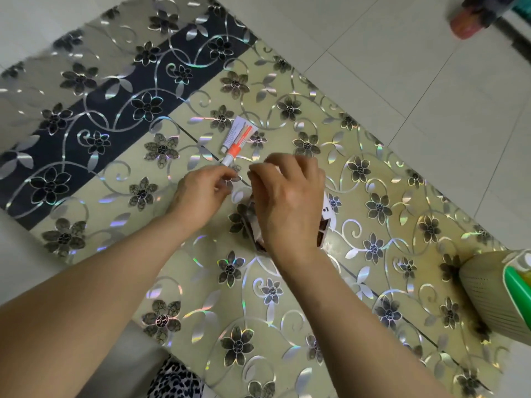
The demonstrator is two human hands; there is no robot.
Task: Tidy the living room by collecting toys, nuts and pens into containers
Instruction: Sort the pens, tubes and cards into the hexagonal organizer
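The left hand [205,189] pinches a white-and-orange pen [230,158] by its near end, tip pointing to 12 o'clock. The right hand [287,196] hovers, fingers curled, over a small compartmented box [323,228] — whether it grips, I cannot tell. Best swing the pen toward 3 o'clock and lower it upright into 1 compartment.

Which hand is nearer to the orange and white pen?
Left. The left hand holds the pen at its lower end; the right hand is apart, over a small box.
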